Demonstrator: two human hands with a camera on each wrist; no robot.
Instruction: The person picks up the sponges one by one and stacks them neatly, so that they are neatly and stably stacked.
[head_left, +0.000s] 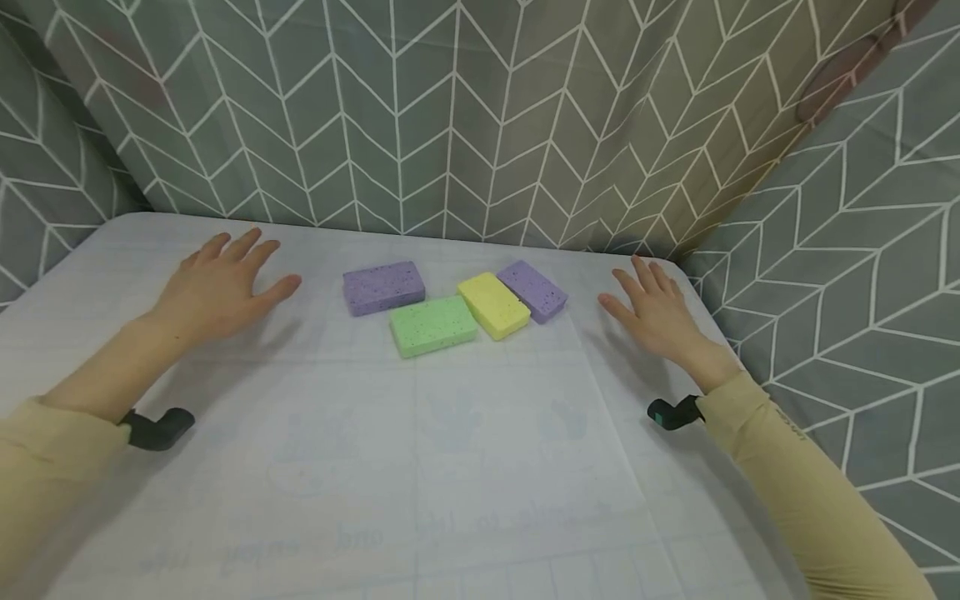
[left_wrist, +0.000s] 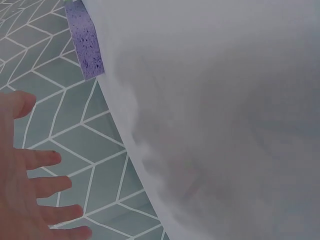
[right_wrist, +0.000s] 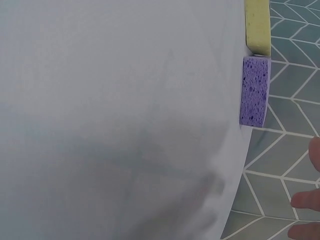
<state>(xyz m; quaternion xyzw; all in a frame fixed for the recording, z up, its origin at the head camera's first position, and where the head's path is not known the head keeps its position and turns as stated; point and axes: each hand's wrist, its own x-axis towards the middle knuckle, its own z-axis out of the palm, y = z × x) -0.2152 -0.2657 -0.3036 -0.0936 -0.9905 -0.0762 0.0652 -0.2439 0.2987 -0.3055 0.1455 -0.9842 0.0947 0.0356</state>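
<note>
Several sponges lie grouped on the white-covered table. A purple sponge is at the left, with a green sponge in front of its right end. A yellow sponge lies slanted beside the green one, and a second purple sponge sits along its right side. To the left of the group, my left hand hovers over the table with fingers spread, holding nothing. On the right side my right hand is likewise raised, fingers apart, apart from the nearest purple sponge. Both hands cast shadows on the cloth.
The white tabletop carries faint printing and fold lines. Grey curtains with a white chevron pattern hang behind the far edge and along the sides. A black wrist mount juts from the left cuff, and another mount from the right.
</note>
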